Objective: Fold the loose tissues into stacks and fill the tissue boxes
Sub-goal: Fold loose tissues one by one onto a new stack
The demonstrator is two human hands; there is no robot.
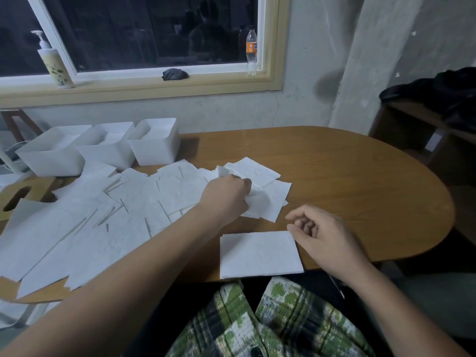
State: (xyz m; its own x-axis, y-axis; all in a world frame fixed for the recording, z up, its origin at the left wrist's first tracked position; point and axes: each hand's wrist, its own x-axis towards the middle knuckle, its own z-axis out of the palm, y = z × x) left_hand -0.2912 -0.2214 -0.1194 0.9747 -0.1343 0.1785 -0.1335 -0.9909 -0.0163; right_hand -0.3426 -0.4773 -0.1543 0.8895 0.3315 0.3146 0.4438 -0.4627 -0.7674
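Loose white tissues (98,217) lie spread over the left half of the wooden table (360,181). My left hand (226,194) reaches across the pile and pinches a tissue (268,199) at its right end. A folded stack of tissues (260,253) lies at the table's front edge. My right hand (324,233) hovers at that stack's top right corner with fingers loosely curled, holding nothing. Three white open tissue boxes (154,143) stand in a row at the back left, each with tissues inside.
A wooden box lid with an oval slot (18,197) lies at the far left. On the window sill stand a pump bottle (54,63), a dark cloth (175,73) and a soda bottle (252,51). Dark clothing lies on a shelf (443,91) at the right.
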